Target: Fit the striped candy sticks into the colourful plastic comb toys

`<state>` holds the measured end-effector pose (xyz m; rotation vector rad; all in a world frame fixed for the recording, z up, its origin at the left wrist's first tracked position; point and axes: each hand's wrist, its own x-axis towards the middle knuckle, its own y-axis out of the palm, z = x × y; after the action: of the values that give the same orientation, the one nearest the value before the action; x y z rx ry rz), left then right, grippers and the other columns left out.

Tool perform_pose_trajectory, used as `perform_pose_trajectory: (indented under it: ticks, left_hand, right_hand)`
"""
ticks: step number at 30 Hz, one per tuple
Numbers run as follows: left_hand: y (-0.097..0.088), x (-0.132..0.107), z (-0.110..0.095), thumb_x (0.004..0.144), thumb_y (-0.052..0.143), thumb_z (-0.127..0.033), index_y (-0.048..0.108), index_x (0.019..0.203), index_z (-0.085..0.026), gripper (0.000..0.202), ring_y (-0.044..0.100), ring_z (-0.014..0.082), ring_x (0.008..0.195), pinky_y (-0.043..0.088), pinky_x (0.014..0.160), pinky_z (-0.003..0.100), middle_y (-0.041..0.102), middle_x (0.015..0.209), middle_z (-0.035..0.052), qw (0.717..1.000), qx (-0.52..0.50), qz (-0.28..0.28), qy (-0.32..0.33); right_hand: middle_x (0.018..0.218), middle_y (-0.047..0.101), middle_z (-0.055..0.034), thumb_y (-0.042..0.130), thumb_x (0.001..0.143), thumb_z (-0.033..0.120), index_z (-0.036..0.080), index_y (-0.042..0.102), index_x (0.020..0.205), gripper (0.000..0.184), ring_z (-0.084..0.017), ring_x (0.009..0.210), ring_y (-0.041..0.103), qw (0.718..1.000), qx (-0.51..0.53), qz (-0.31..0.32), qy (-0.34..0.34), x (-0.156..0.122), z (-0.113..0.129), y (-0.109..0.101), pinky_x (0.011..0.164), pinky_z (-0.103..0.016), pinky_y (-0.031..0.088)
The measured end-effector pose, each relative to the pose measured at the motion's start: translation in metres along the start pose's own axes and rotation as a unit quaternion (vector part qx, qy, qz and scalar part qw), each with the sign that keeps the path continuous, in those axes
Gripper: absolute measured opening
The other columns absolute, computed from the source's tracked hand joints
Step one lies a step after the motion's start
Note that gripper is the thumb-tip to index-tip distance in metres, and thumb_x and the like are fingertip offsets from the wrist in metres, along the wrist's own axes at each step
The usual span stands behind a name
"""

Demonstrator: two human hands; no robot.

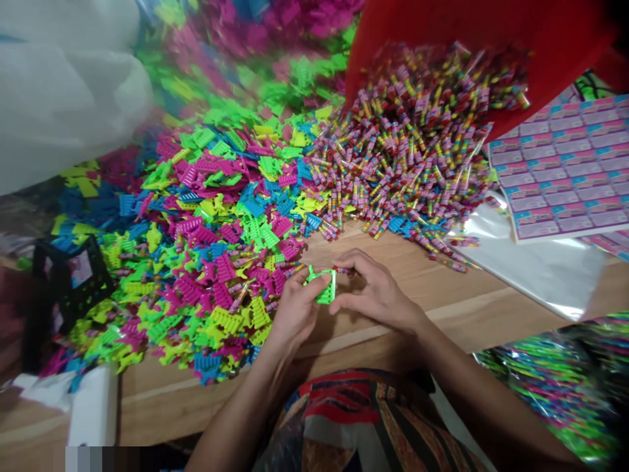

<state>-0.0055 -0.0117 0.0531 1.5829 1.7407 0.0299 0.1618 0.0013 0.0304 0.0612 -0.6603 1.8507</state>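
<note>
**Green comb-shaped piece pinched above the wooden desk**

The left hand [296, 311] grips a green comb-shaped plastic piece [324, 288]; the right hand [376, 292] pinches a striped candy tube [343, 269] just beside it. Both are over the wooden desk [393, 295], below a glossy neon heap of plastic pieces [211, 223]. Candy tubes [407, 151] slide off a red sheet [466, 33] at upper right, near printed label sheets [565, 164].

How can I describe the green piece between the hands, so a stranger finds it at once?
On a wooden table lies a heap of bright plastic pieces. At its edge, the left hand and right hand meet. The green ridged piece sits in the left hand's fingers, held up, not lying among the others.
</note>
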Motion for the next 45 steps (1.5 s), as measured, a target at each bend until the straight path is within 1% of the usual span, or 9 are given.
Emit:
perform_pose_trajectory:
  ticks: [4,9,18,24,28,31,36,41,45]
  left_hand:
    - [-0.001,-0.002,0.004,0.061,0.09,-0.031,0.072,0.085,-0.016,0.034,0.06,0.0113,0.071,0.044,0.069,0.022,0.07,0.079,0.0,0.998,0.031,0.011,0.049]
    - [-0.008,-0.004,0.01,0.078,0.076,-0.028,0.074,0.088,-0.017,0.015,0.06,0.0133,0.079,0.045,0.079,0.025,0.07,0.083,0.0007,0.975,0.17,0.0,0.143]
    - [-0.014,-0.002,0.018,0.081,0.071,-0.024,0.072,0.083,-0.018,0.007,0.052,0.0104,0.069,0.041,0.071,0.023,0.064,0.075,-0.0022,0.962,0.233,0.0,0.139]
    - [-0.009,-0.002,0.014,0.071,0.083,-0.027,0.073,0.084,-0.017,0.019,0.058,0.0105,0.073,0.044,0.071,0.021,0.069,0.081,-0.0008,0.992,0.087,0.008,0.091]
    - [-0.007,-0.003,0.006,0.064,0.09,-0.027,0.074,0.085,-0.016,0.028,0.063,0.0096,0.072,0.048,0.068,0.019,0.072,0.082,0.0003,0.999,-0.021,0.037,0.033]
    - [-0.006,-0.005,0.004,0.064,0.091,-0.023,0.074,0.088,-0.016,0.03,0.064,0.008,0.068,0.048,0.063,0.017,0.072,0.08,-0.0001,0.997,-0.059,0.055,-0.002]
    - [-0.004,-0.007,0.004,0.063,0.092,-0.022,0.073,0.09,-0.017,0.034,0.067,0.0096,0.067,0.052,0.062,0.018,0.073,0.08,-0.0008,0.991,-0.1,0.08,-0.038]
    - [-0.001,-0.01,0.003,0.061,0.094,-0.027,0.071,0.09,-0.016,0.038,0.066,0.0088,0.069,0.052,0.065,0.018,0.073,0.083,-0.0008,0.991,-0.1,0.087,-0.03]
    - [0.001,-0.01,0.003,0.062,0.094,-0.028,0.07,0.089,-0.017,0.038,0.066,0.0092,0.072,0.051,0.068,0.019,0.073,0.083,-0.0011,0.993,-0.089,0.076,-0.01]
  right_hand:
    - [0.108,0.061,-0.0069,0.087,0.07,0.047,0.022,0.058,0.116,0.06,-0.023,0.095,0.06,1.0,0.019,-0.008,0.007,-0.003,-0.003,0.005,0.078,-0.034,0.051]
    - [0.109,0.061,-0.0102,0.081,0.08,0.042,0.021,0.055,0.12,0.052,-0.026,0.104,0.058,0.998,-0.026,0.028,-0.047,-0.002,-0.001,0.002,0.088,-0.04,0.051]
    - [0.09,0.06,-0.0091,0.07,0.089,0.044,0.016,0.057,0.107,0.036,-0.027,0.089,0.056,0.979,-0.154,0.091,-0.095,0.003,0.004,-0.005,0.079,-0.041,0.05]
    - [0.111,0.061,-0.0102,0.08,0.081,0.044,0.02,0.055,0.122,0.054,-0.025,0.105,0.058,0.998,0.015,0.055,-0.027,-0.004,-0.002,-0.004,0.088,-0.039,0.051]
    - [0.119,0.061,-0.0068,0.065,0.096,0.032,0.025,0.059,0.125,0.03,-0.021,0.114,0.059,0.992,0.116,0.012,0.052,-0.006,0.003,-0.002,0.096,-0.034,0.049]
    - [0.116,0.066,-0.0044,0.058,0.1,0.027,0.026,0.064,0.121,0.022,-0.018,0.112,0.062,0.98,0.173,-0.023,0.099,-0.005,0.009,0.0,0.097,-0.032,0.049]
    - [0.104,0.07,-0.0026,0.066,0.095,0.032,0.025,0.069,0.114,0.02,-0.016,0.094,0.066,0.945,0.279,-0.059,0.161,-0.004,0.01,0.005,0.085,-0.028,0.053]
    - [0.096,0.068,-0.0005,0.068,0.094,0.035,0.028,0.07,0.114,0.021,-0.014,0.088,0.064,0.9,0.384,-0.079,0.19,-0.008,0.002,0.014,0.081,-0.026,0.05]
    - [0.103,0.068,-0.0007,0.067,0.095,0.034,0.029,0.071,0.114,0.019,-0.014,0.095,0.063,0.9,0.385,-0.076,0.189,-0.008,0.001,0.015,0.087,-0.026,0.049]
